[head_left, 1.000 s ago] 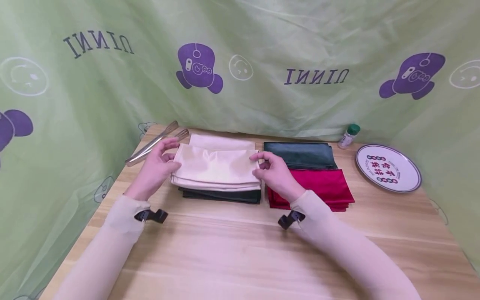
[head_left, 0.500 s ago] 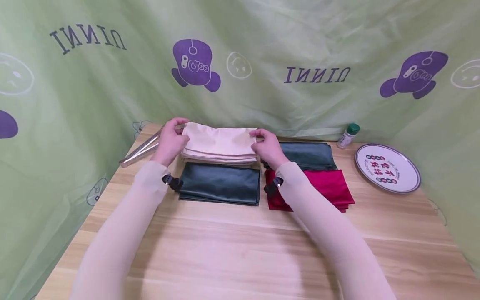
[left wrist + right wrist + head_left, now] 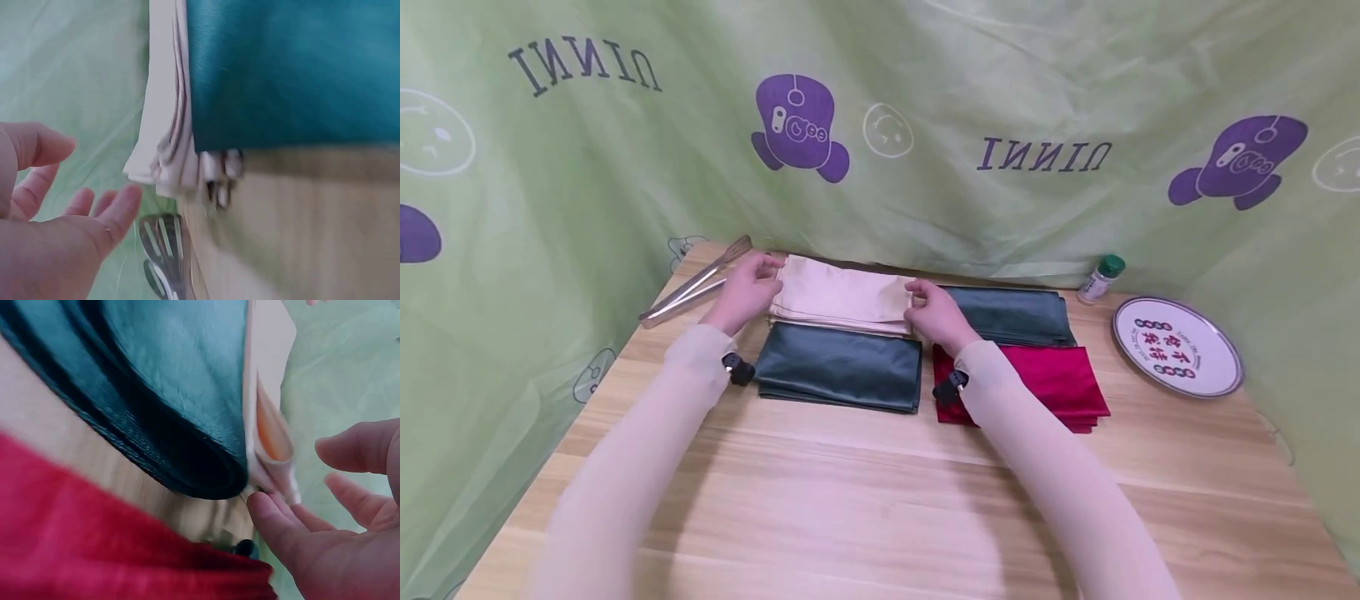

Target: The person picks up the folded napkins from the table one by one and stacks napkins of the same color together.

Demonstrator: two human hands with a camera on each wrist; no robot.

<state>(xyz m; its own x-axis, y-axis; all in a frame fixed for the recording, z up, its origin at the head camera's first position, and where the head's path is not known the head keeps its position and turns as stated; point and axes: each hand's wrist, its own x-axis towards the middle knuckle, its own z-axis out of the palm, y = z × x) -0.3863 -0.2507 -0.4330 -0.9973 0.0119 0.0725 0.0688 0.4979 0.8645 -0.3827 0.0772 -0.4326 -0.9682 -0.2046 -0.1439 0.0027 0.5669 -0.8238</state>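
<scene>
A stack of folded cream cloths (image 3: 842, 292) lies at the back of the table, behind a folded dark green cloth (image 3: 841, 368). My left hand (image 3: 743, 293) is at the stack's left end; in the left wrist view its fingers (image 3: 119, 212) are spread and apart from the cloth. At the right end is my right hand (image 3: 942, 318). The right wrist view shows its thumb and fingers parted, with some fingertips (image 3: 265, 505) at the lower corner of the cream cloth (image 3: 253, 394); whether they touch it is hard to tell.
Metal tongs (image 3: 681, 298) lie left of my left hand. To the right are another dark green folded stack (image 3: 1015, 317) and red folded cloths (image 3: 1060, 385). A green-capped bottle (image 3: 1099, 281) and a round plate (image 3: 1221, 367) stand farther right. A green curtain (image 3: 925, 217) hangs behind.
Both hands carried the cream cloth back, off the green one, and lowered it onto the cream cloth behind. The fingers have since loosened, and the front green cloth is uncovered.
</scene>
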